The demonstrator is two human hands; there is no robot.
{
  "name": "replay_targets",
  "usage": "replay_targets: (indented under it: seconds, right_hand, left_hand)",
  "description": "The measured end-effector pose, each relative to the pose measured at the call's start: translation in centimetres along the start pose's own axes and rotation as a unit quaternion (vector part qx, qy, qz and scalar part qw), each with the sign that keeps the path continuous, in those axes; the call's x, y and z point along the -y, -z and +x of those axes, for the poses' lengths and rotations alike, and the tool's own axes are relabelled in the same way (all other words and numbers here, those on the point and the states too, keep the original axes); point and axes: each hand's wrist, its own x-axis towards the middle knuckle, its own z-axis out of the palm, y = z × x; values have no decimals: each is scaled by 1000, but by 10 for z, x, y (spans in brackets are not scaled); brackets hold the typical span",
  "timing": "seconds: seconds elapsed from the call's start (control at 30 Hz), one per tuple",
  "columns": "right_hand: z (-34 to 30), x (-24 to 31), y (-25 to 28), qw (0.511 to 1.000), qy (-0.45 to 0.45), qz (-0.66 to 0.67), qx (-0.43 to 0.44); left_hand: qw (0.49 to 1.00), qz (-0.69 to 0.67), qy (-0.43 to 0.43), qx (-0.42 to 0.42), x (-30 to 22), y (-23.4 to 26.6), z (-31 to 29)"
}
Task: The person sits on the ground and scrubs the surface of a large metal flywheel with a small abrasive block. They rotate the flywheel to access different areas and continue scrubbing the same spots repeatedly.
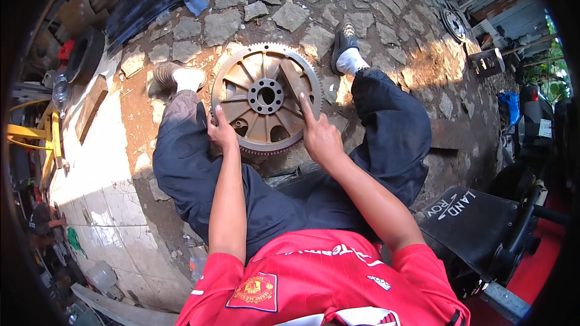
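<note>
A large metal flywheel (246, 131) with a toothed rim and a bolt-holed hub stands between my legs, its ribbed face toward me. My left hand (223, 135) grips its lower left edge, thumb laid on the face and the other fingers mostly hidden behind the rim. On the right side of the face lies a flat brown strip (292, 78), whose material I cannot make out. My right hand (323, 140) holds the strip's lower end, with the index finger stretched along it and the other fingers curled.
Rough stone paving (290, 17) surrounds my feet. At left are a pale tiled slab (103, 205), a wooden block (92, 108), a tyre (86, 55) and a yellow metal frame (55, 139). A black mudflap (468, 220) sits close on the right; a round metal part (453, 25) lies far right.
</note>
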Motion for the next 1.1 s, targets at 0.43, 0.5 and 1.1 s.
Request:
replay_targets:
  seconds: [0.43, 0.5, 1.1]
  right_hand:
    - [18, 5, 14, 1000, 15, 1, 14]
    - [-20, -7, 16, 998, -9, -17, 63]
    - [-6, 3, -8, 996, -77, 27, -16]
  left_hand:
    - [1000, 6, 11, 7, -3, 2, -3]
    - [1000, -11, 2, 14, -4, 2, -2]
    - [1000, 26, 8, 8, -12, 1, -6]
